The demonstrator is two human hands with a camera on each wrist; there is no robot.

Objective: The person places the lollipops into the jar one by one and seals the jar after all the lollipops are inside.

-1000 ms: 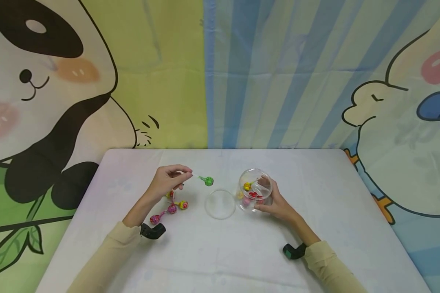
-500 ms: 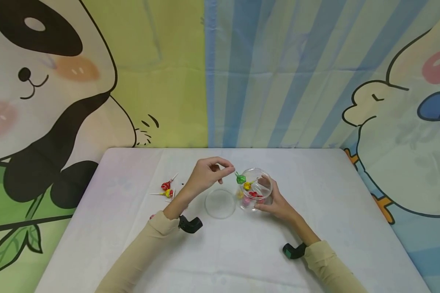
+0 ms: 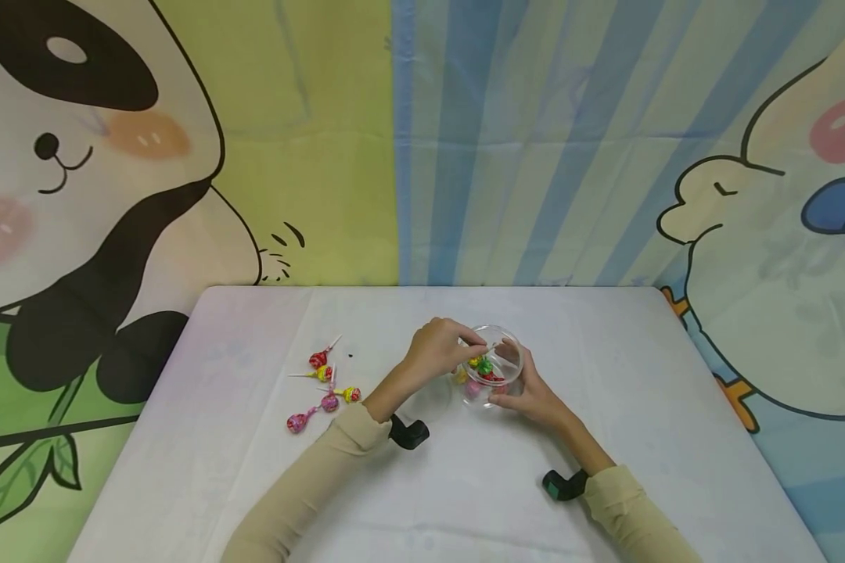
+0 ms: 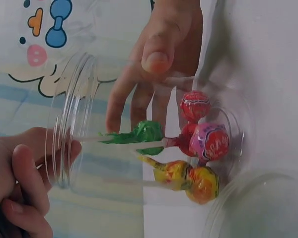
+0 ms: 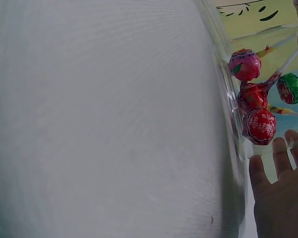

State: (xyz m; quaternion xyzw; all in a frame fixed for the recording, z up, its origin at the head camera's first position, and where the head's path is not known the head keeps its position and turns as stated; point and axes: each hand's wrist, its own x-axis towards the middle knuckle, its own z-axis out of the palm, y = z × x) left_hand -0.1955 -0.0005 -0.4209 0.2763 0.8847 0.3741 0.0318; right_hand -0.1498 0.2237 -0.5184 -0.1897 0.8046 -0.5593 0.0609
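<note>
My left hand (image 3: pixel 440 348) is at the mouth of a clear jar (image 4: pixel 84 89) and pinches the stick of a green lollipop (image 4: pixel 148 136). The candy end hangs inside the jar, above the other lollipops. On the jar's far side my right hand (image 3: pixel 531 391) grips the wall, thumb in front and fingers spread behind. At the bottom of the jar lie a pink lollipop (image 4: pixel 211 141), a red lollipop (image 4: pixel 194 105) and a yellow lollipop (image 4: pixel 202 184), among several. The left wrist view shows the jar sideways.
Left of my arm several lollipops lie loose on the white table (image 3: pixel 500 500), among them a red one (image 3: pixel 318 360) and a purple one (image 3: pixel 297 423). A clear round lid (image 3: pixel 431 403) lies beside the jar, partly hidden by my left forearm. A printed curtain hangs behind.
My left hand has moved right from beside the loose lollipops to the jar and lowered the green lollipop's head into it. My right hand and the jar have stayed in place.
</note>
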